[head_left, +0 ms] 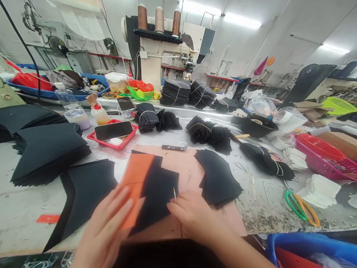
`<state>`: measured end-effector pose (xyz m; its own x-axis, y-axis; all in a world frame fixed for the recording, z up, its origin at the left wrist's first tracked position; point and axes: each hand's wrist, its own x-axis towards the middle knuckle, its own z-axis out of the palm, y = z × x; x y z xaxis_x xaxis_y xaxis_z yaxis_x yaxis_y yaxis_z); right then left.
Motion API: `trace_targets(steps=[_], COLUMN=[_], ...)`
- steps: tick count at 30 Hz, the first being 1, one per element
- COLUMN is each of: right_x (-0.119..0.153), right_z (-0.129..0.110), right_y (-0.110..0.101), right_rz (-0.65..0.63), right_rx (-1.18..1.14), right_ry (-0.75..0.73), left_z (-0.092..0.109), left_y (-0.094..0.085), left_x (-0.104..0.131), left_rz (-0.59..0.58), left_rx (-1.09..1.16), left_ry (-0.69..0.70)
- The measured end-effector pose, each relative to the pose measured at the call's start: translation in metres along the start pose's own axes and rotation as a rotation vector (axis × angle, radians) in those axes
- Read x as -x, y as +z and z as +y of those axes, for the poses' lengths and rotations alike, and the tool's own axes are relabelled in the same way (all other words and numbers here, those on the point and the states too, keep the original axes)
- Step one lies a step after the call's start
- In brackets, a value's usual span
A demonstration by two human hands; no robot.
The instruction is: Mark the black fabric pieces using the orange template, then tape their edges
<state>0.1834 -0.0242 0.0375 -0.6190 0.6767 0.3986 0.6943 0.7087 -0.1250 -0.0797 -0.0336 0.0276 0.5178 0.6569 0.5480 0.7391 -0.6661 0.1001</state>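
Orange panel point(138, 169): laid over black material point(160, 190) on pinkish board point(186, 167), near front edge of table point(262, 219). Left hand point(111, 216): fingers extended, resting flat on lower part of orange panel. Right hand point(192, 214): pinched around thin pointed tool point(174, 194), tip upward, at right edge of black material; contact cannot be told. Farther right: curved black pieces point(219, 176), then scissors point(302, 208).

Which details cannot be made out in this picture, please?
In the head view:
Part of the orange sheet: covered by the left hand.
Lower end of the thin stick: hidden by the right hand.
Print on the black strip: too small.
Rest of the blue tub: cut off by the bottom edge.
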Motion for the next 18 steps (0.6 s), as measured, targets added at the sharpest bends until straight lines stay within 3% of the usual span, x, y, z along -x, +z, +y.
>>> trace_targets(steps=[3,7,11,18], right_x=[0.037,0.064,0.070,0.068], right_z=[-0.012,-0.015,-0.013,-0.013], right_y=[-0.002,0.000,0.003,0.009], right_rz=[0.033,0.177,0.192,0.158], right_rx=[-0.149,-0.272,-0.318,-0.307], right_ry=[0.091,0.349,0.450,0.435], left_z=[0.023,0.045,0.059,0.063], left_y=[0.017,0.046,0.062,0.065], left_x=[-0.035,-0.039,-0.032,-0.039], left_rz=[-0.069,-0.158,-0.135,-0.157], left_rx=[-0.057,-0.145,-0.155,-0.108], left_ry=[0.204,0.349,0.317,0.278])
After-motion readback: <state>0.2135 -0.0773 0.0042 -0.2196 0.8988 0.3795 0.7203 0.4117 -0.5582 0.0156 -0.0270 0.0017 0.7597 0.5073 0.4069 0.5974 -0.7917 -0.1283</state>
